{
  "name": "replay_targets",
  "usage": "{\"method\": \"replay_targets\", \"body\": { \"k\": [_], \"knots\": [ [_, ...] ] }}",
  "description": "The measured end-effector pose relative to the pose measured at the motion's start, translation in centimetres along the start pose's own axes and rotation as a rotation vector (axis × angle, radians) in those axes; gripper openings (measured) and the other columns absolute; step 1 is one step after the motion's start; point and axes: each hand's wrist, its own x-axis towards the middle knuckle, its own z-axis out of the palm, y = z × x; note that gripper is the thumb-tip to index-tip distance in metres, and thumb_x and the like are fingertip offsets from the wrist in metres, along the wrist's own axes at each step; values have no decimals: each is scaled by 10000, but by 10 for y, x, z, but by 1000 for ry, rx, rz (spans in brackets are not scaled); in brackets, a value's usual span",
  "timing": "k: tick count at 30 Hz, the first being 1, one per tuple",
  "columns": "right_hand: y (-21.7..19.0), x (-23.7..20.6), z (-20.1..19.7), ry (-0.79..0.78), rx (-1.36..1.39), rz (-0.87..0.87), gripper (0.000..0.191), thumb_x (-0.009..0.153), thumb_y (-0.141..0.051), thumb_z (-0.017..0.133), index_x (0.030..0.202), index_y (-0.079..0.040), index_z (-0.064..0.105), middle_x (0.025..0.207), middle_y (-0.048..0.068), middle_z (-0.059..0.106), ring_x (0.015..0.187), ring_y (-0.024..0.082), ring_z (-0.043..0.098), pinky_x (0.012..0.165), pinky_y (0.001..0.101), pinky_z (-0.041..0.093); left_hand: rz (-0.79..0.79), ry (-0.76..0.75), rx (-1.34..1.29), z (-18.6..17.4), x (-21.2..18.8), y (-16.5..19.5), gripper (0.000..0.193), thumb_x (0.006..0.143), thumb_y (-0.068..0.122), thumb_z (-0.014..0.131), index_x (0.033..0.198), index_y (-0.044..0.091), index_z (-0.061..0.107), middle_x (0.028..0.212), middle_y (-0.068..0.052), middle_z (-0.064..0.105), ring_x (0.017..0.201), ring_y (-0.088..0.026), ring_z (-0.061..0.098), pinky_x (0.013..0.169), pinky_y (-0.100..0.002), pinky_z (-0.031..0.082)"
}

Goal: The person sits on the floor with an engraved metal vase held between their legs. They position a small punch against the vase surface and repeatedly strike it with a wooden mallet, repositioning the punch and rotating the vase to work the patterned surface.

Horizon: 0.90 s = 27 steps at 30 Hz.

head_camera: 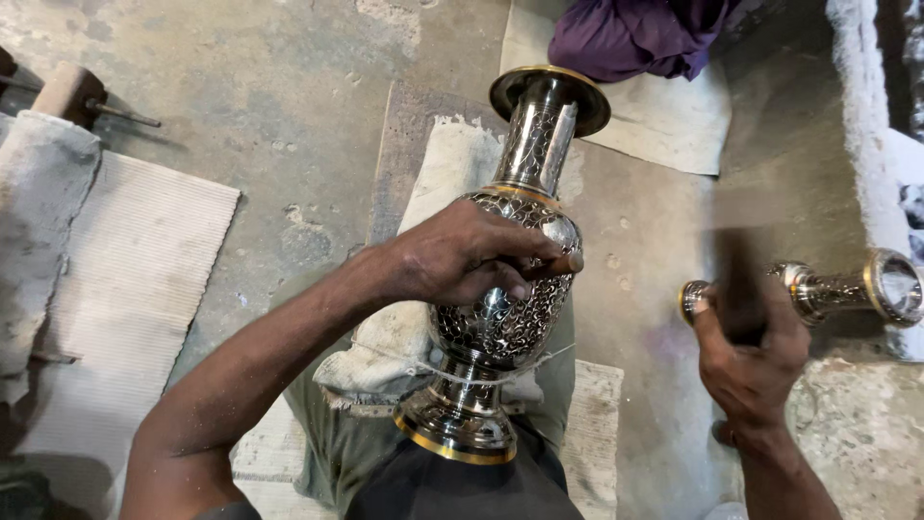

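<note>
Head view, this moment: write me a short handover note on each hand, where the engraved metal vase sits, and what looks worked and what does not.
Left hand: pressed on the belly of the engraved metal vase, fingers pinching a thin tool against it.
Right hand: raised beside the vase, gripping a dark object, blurred; cannot tell what it is.
Vase: tilted on the person's lap over a pale cloth, brass-rimmed base toward the body, mouth away.
Second, smaller engraved metal piece lies on the floor at right.
Done: pattern covers the visible belly and neck.
Left: cannot tell; the far side is hidden.
</note>
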Motion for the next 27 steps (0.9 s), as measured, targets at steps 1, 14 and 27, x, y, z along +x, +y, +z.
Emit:
{"method": "replay_targets", "body": {
  "k": [1, 14, 27],
  "knots": [
    [0, 1, 1, 0, 55, 24, 282, 1014, 2, 743, 1241, -6, 575, 1006, 93, 681, 961, 173, 662, 949, 293, 537, 0, 4, 14, 0, 1, 0, 446, 845, 59, 778, 1278, 106, 685, 1100, -74, 794, 1020, -229, 783, 918, -407, 643],
    [-12, 13, -7, -74, -208, -96, 398, 932, 31, 711, 1304, -9, 577, 1061, 118, 675, 952, 221, 673, 890, 316, 533, -2, -20, -44, -2, 3, -2, 451, 873, 21, 729, 1305, 136, 671, 1113, -43, 795, 1013, -209, 792, 935, -410, 650],
    [-12, 16, -11, -92, -168, -71, 359, 928, -6, 704, 1263, -29, 574, 998, 110, 680, 998, 254, 676, 976, 375, 523, -17, -42, -77, -3, 5, -3, 435, 850, 11, 753, 1267, 120, 692, 1122, -58, 789, 1027, -196, 782, 893, -391, 657]
  ]
}}
